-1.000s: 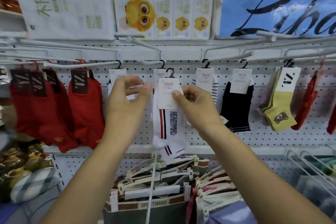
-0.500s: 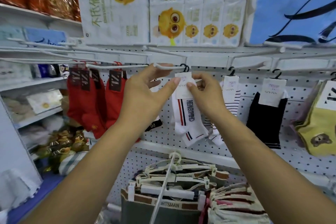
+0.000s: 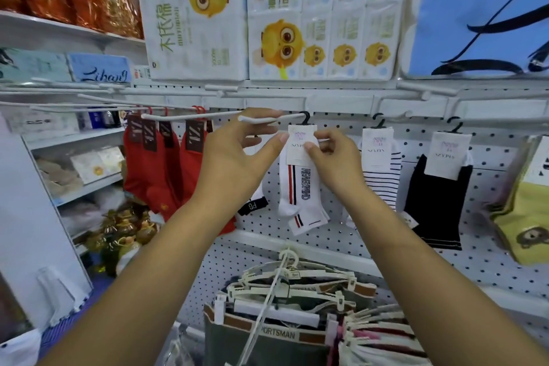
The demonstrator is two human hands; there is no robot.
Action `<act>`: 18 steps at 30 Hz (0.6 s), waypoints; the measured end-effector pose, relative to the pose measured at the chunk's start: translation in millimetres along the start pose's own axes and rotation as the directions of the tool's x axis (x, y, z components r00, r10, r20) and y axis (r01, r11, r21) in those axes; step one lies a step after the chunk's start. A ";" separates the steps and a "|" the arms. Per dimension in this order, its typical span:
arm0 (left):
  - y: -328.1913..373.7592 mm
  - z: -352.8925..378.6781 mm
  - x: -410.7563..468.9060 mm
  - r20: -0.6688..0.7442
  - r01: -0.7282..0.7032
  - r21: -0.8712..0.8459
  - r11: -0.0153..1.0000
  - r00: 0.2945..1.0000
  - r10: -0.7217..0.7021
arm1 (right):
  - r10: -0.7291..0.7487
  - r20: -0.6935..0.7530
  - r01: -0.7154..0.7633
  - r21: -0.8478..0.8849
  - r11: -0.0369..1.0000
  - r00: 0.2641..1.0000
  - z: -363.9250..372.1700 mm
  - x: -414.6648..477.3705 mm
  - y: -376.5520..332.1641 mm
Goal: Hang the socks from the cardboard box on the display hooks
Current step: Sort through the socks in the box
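Both hands are up at the pegboard (image 3: 490,264), at about 12 o'clock from where the person stands. The white socks (image 3: 300,187), with a red and navy stripe down the side, hang by a small black hanger on a white display hook (image 3: 261,119). The right hand (image 3: 329,160) pinches their card label (image 3: 300,140) between thumb and forefinger at its 4 o'clock corner. The left hand (image 3: 237,163) has its thumb tip touching the card's 9 o'clock edge, and its fingers stretch out above and below the hook's free end. I cannot tell whether they actually grip it.

At 9 o'clock from the white pair, a bunch of red socks (image 3: 154,169) hangs on its own hook. Towards 3 o'clock come striped socks (image 3: 381,178), then black socks (image 3: 433,202), then yellow-green socks (image 3: 525,223) at the far edge. At 12 o'clock above the hooks stand tissue packs (image 3: 193,15) printed with yellow cartoon faces. At 6 o'clock, below the hands, pale clip hangers (image 3: 294,279) crowd a lower hook.
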State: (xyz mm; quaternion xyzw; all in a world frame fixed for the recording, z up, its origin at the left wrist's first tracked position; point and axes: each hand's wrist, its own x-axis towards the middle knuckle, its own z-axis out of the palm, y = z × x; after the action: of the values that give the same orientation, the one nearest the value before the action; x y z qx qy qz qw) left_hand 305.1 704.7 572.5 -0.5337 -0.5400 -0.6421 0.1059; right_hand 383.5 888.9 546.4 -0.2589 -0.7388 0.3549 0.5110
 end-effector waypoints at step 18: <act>-29.8 -133.3 -119.9 0.055 0.195 0.388 0.901 0.971 -0.233 | -0.038 0.077 0.038 0.006 0.999 0.996 19.5 -184.9 -50.1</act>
State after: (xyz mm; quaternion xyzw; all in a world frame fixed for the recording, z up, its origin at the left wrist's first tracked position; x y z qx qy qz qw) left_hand 256.6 556.1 479.8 -0.4719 -0.7139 -0.5058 0.1086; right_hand 427.7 715.2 475.9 -0.2298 -0.7621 0.3563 0.4893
